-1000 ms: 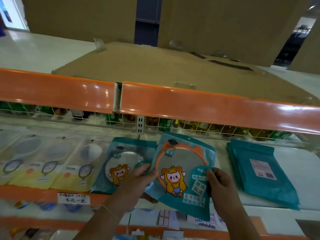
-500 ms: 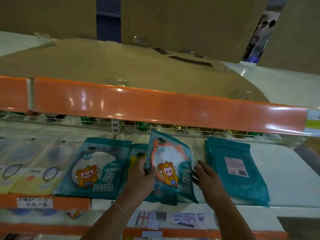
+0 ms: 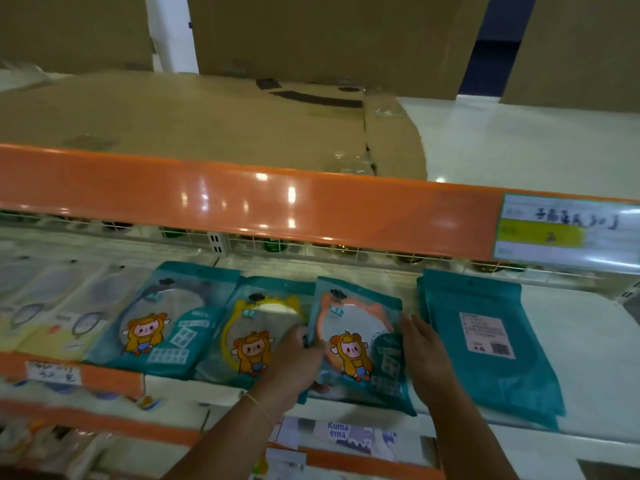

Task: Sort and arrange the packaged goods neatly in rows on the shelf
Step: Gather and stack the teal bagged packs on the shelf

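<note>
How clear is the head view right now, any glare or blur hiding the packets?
Head view: bright glare spots on the orange shelf edge; the pale packets at far left are smeared; the orange-ring packet between the left hand and right hand reads fairly clearly.

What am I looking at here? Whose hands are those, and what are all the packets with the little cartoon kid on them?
This picture comes from a camera worn on a person's head, so you see what they see: their own two arms reaching toward a shop shelf. The left hand holds the edge of a teal packet with an orange ring inside; the right hand rests flat against its other side. Beside it lie a packet with a yellow ring, another teal packet, and pale yellow packets further left. On the right is a stack of teal packets lying back side up.
</note>
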Tool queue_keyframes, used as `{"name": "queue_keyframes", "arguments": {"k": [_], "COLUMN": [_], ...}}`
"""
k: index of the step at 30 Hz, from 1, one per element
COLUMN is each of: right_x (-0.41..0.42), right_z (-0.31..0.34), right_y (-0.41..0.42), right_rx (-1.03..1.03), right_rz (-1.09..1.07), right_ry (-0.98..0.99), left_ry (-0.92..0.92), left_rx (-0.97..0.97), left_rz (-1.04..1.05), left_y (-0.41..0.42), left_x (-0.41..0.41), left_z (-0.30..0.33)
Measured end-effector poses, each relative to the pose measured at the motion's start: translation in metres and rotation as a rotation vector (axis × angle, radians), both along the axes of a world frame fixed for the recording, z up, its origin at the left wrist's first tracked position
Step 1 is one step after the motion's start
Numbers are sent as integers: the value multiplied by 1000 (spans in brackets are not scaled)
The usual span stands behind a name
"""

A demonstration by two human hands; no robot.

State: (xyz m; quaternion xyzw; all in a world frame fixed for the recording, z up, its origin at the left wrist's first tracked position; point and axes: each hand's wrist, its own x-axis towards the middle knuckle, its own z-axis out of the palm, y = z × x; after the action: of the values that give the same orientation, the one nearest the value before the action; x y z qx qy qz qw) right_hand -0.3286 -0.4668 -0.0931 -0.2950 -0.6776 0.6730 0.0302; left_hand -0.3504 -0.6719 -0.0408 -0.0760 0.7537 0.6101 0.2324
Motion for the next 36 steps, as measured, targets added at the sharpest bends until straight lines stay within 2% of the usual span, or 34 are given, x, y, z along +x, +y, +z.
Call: {"name": "queue_keyframes", "arguments": {"k": [6, 10, 13, 16, 19, 22, 28, 36], "right_x": [16, 21, 23, 16, 5, -4, -5, -1], "right_z": [26, 21, 5, -2, 6, 8, -1, -6], "right_y": [33, 39, 25, 1, -22, -43, -59, -66], "right_rx": [106, 276, 664, 955, 1098, 1123, 1190, 1236], "right_rz": [5, 79, 256, 359, 435, 487, 499, 481], "right_ry": [8, 16, -35, -58, -145, -199, -291, -299], "left_ry": [18, 339, 602, 792, 953, 1070, 973, 827], "left_rx": [-199, -574, -900, -1100, -1045, -915, -919, -962], "left_rz": [-77, -120, -174, -239, -242, -315, -572, -545], "left_y": [29, 35, 33, 24, 4, -26, -69, -65], "left_x": [2, 0, 4, 4, -7, -20, -18, -14], "left_z": [-10, -22, -20, -15, -19, -37, -64, -74]}}
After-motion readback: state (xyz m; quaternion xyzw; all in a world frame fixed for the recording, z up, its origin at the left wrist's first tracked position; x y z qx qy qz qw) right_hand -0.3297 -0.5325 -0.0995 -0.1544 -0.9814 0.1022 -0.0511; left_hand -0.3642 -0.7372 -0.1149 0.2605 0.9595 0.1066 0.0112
